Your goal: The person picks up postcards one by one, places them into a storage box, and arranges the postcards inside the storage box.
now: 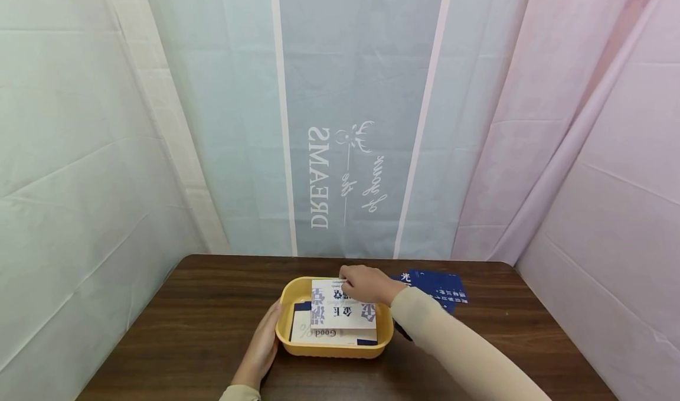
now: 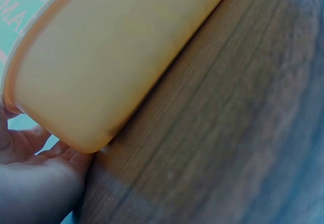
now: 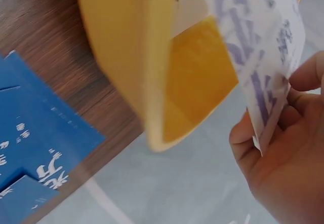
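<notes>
A yellow plastic basket [image 1: 334, 351] sits on the table. My left hand [image 1: 264, 336] lies along the basket's left end, and in the left wrist view its fingers touch the outer wall under the rim. My right hand [image 1: 368, 283] pinches the far edge of a white card [image 1: 342, 319] with purple and black characters. The card is held tilted over the basket; in the right wrist view the thumb and fingers [image 3: 304, 74] grip its edge. Below it, inside the basket, lies a cream card [image 1: 303, 328] reading "Good", with dark blue showing at its edges.
Several blue cards [image 1: 438, 285] with white characters lie overlapping on the brown wooden table [image 1: 212, 318], right of the basket and partly behind the right forearm. A pale curtain [image 1: 361, 64] hangs behind the table's far edge, with more cloth at both sides.
</notes>
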{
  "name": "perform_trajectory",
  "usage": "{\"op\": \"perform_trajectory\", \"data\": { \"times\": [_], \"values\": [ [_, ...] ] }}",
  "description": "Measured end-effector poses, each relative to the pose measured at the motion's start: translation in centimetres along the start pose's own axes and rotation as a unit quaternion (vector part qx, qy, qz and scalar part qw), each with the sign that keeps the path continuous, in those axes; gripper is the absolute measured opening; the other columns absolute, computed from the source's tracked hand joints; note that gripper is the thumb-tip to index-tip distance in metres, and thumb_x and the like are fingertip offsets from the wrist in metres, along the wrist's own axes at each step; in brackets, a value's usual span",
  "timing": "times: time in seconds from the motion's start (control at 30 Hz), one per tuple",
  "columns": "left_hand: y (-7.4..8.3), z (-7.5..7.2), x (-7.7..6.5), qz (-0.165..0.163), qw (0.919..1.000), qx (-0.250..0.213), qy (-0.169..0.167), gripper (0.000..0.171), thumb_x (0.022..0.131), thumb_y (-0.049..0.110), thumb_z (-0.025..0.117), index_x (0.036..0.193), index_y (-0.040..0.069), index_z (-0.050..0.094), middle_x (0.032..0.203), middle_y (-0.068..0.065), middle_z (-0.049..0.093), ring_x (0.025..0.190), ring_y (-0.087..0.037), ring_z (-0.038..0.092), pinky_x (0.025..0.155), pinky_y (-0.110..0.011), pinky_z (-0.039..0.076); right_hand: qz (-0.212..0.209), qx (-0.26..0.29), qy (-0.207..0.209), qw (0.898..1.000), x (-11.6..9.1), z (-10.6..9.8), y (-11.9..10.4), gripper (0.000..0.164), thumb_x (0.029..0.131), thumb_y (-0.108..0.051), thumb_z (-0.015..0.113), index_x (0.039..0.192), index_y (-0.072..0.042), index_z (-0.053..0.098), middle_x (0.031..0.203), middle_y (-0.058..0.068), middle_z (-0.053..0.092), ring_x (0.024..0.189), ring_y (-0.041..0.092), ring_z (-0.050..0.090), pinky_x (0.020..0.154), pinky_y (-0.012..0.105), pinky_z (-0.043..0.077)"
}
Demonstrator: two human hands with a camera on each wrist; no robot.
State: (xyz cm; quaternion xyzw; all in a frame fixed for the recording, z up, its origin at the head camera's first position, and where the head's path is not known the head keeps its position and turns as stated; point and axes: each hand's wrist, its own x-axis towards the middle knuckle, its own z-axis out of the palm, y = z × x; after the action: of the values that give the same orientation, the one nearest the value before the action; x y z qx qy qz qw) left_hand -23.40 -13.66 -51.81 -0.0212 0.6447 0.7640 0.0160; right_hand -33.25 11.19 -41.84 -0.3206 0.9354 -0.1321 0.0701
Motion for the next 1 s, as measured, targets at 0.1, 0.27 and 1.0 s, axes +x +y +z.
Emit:
{"op": "perform_trajectory", "data": {
  "times": [0.1, 0.27, 1.0],
  "values": [
    [-0.1, 0.0, 0.0, 0.003, 1.0000, -0.003, 0.001, 0.070, 0.110, 0.042, 0.032, 0.157, -0.007, 0.014, 0.163, -0.027, 0.009, 0.150, -0.042, 0.005, 0.119, -0.057, 0.005, -0.008, -0.012, -0.012, 1.000, 0.4, 0.3, -0.5, 0.014, 0.100, -0.025, 0.055, 0.109, -0.017, 0.062, 0.091, -0.009, 0.060, 0.077, 0.010, 0.054, 0.072, 0.029, 0.049],
    [-0.1, 0.0, 0.0, 0.004, 1.0000, -0.005, -0.002, 0.072, 0.110, 0.043, 0.033, 0.157, -0.007, 0.014, 0.163, -0.027, 0.008, 0.150, -0.042, 0.004, 0.119, -0.057, 0.004, -0.007, -0.040, -0.032, 0.999, 1.1, 0.7, -1.2, 0.022, 0.098, -0.027, 0.062, 0.117, -0.017, 0.063, 0.098, -0.007, 0.062, 0.082, 0.009, 0.055, 0.076, 0.030, 0.052],
    [0.1, -0.1, 0.0, -0.002, 1.0000, -0.005, -0.003, 0.071, 0.110, 0.043, 0.032, 0.157, -0.007, 0.013, 0.163, -0.027, 0.007, 0.150, -0.042, 0.002, 0.119, -0.058, 0.003, 0.026, -0.137, -0.039, 0.989, 2.4, 2.5, -3.7, 0.057, 0.079, -0.039, 0.087, 0.127, -0.019, 0.062, 0.115, 0.000, 0.066, 0.103, 0.015, 0.063, 0.092, 0.035, 0.054]
  ]
}}
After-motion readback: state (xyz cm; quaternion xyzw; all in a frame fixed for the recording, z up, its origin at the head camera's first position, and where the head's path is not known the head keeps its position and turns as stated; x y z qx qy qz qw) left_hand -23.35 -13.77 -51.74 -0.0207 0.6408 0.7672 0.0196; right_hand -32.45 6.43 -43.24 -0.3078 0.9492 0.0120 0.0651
